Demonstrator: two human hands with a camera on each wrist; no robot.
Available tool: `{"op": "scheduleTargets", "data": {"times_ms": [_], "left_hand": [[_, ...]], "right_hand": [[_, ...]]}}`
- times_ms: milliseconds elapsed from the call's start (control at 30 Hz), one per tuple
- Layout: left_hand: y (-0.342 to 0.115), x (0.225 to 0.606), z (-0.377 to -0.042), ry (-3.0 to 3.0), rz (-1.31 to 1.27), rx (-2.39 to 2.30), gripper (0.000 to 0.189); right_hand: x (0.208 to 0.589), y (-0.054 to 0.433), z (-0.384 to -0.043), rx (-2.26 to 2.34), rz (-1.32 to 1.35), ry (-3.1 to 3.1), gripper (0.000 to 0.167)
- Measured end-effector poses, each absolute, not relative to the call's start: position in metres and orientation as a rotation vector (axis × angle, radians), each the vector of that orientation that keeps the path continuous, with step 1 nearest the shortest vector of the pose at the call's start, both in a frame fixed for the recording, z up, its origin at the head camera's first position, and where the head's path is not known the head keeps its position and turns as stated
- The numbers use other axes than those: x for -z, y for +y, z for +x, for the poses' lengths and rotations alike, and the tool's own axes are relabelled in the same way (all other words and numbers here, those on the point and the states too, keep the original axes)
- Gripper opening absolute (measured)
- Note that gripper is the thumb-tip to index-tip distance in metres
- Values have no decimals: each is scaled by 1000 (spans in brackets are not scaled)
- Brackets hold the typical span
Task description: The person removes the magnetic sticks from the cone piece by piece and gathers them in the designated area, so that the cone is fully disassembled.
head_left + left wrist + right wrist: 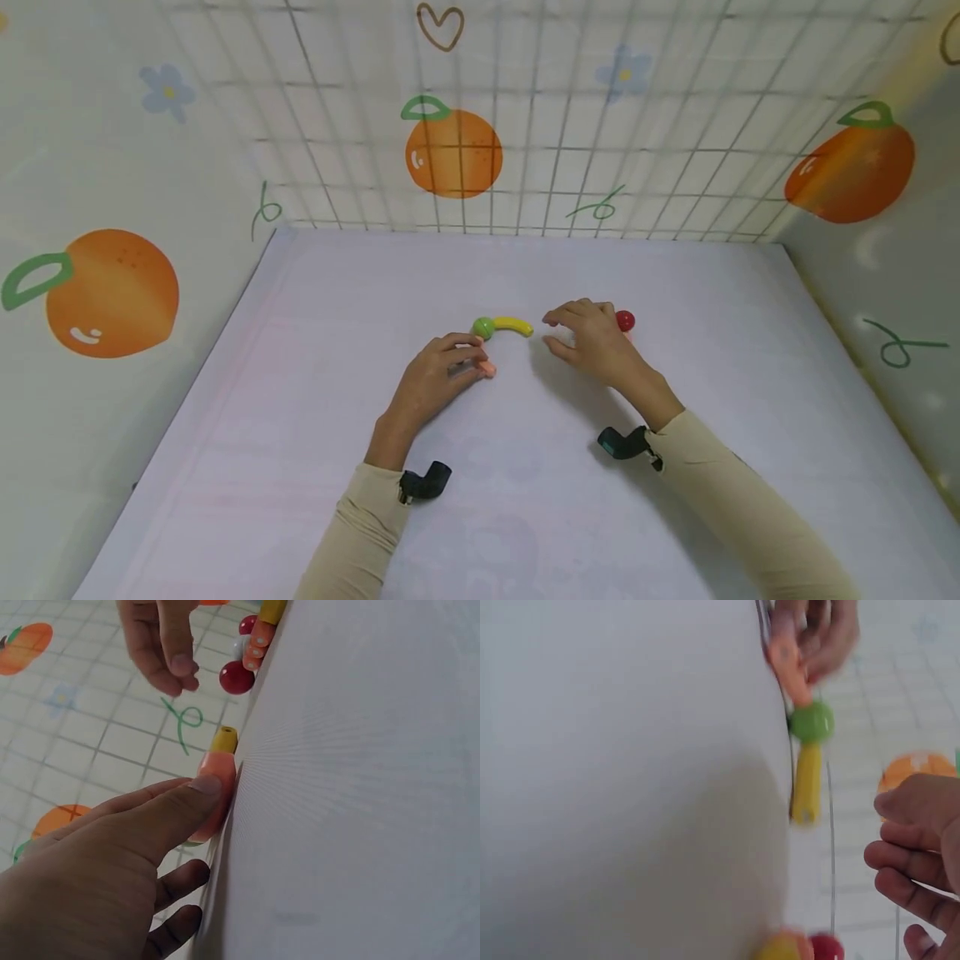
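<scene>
My left hand pinches a peach-coloured stick between thumb and fingers, low over the table. One end of the stick meets a green ball, and a curved yellow stick reaches right from that ball. To the right, my right hand hovers over the table with fingers bent loosely and apart, holding nothing. Partly hidden behind it sits a red ball. The left wrist view shows a second red ball, a silvery ball and a dotted peach piece there.
A pale cloth covers the table. At the back stands a wire grid behind a sheet printed with oranges. Printed side sheets rise along the left and right edges. Each wrist carries a small black camera.
</scene>
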State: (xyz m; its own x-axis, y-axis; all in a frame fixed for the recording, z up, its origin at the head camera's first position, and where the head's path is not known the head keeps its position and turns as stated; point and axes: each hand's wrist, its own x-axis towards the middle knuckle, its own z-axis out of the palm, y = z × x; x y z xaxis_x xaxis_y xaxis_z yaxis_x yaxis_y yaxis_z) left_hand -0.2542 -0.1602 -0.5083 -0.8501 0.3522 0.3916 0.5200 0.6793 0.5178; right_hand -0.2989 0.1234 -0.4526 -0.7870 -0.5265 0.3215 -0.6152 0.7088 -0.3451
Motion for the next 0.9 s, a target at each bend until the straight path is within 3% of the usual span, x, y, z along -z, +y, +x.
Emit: {"op": "scheduleTargets", "data": {"times_ms": [267, 433, 633, 800, 900], "left_hand": [[-156, 509, -253, -2614, -774, 855, 30], [-154, 506, -254, -2578, -796, 1029, 17], [-150, 504, -254, -2570, -841, 1231, 19], [-149, 504, -254, -2488, -680, 1242, 15], [-151, 503, -255, -2486, -552, 1167, 22]], "right_hand": [[460, 101, -284, -647, 1047, -2657, 23], [462, 98, -280, -674, 1084, -2613, 20], [471, 99, -276, -692, 1101, -2619, 17], [474, 99, -273, -739, 1104, -2648, 17], [471, 97, -272, -776, 1112, -2637, 18]]}}
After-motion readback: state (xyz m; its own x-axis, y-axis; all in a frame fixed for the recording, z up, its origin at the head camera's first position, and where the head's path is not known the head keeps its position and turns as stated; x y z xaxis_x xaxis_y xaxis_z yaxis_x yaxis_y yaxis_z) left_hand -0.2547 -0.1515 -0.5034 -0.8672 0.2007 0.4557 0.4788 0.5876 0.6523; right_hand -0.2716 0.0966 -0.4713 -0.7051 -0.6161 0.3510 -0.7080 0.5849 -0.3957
